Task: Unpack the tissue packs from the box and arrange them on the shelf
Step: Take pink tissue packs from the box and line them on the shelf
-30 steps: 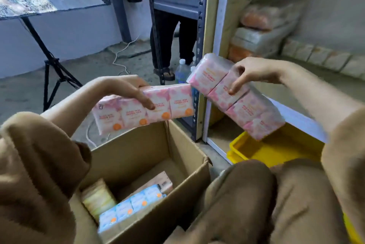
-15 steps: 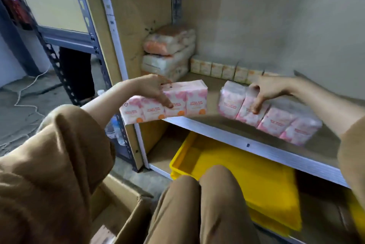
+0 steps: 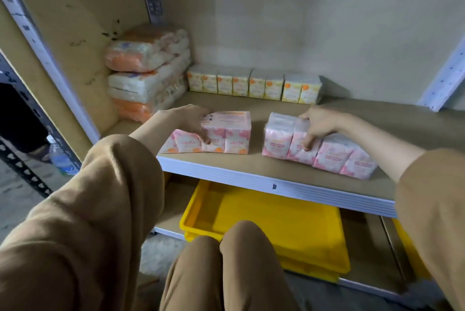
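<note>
Two pink tissue packs rest on the brown shelf board [image 3: 276,167], each a wrapped row of several small packets. My left hand [image 3: 191,121] grips the left pink pack [image 3: 226,134] from above, fingers over its front face. The right pink pack [image 3: 327,157] lies at a slant near the front edge, with my right hand [image 3: 317,126] closed over its left end. A row of yellow tissue packs [image 3: 254,85] stands along the back wall. The box is out of view.
Stacked orange-and-white bagged packs [image 3: 146,71] fill the shelf's back left corner. A yellow plastic tray [image 3: 264,222] sits on the lower shelf behind my knees. Metal uprights [image 3: 45,58] frame the left side; a water bottle [image 3: 60,159] stands on the floor.
Both hands have carried the pink packs from above the box onto the shelf and set them down on the board. The view has swung right from the box to the shelf.
</note>
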`<action>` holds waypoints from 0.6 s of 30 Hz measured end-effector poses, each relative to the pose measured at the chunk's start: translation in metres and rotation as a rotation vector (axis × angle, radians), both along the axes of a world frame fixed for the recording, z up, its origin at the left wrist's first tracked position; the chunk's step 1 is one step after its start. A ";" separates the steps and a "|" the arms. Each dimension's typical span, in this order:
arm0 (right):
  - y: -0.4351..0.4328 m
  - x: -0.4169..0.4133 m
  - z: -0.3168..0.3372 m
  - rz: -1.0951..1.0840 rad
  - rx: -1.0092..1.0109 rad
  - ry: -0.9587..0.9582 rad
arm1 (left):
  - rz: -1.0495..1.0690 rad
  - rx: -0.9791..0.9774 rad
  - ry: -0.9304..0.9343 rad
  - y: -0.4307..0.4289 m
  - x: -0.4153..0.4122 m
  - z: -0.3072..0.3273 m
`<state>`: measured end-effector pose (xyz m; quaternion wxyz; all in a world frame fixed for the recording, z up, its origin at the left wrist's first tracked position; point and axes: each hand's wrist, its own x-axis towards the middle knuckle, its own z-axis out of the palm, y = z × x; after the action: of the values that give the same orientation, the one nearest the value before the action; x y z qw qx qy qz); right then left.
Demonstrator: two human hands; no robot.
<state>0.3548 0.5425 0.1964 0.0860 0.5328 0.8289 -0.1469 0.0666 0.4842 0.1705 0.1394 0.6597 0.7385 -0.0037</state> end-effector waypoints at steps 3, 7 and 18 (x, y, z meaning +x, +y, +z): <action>-0.001 -0.005 -0.005 0.014 0.018 -0.005 | -0.021 0.002 0.019 0.011 -0.010 -0.010; 0.002 -0.005 0.000 -0.001 0.001 0.043 | -0.020 0.019 0.007 0.012 -0.013 -0.016; -0.011 -0.011 -0.018 0.099 0.233 0.280 | -0.152 0.257 0.058 -0.024 0.024 -0.002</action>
<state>0.3440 0.5311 0.1781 -0.0854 0.4720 0.8694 -0.1184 0.0908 0.4602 0.1683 0.0317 0.7256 0.6847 0.0611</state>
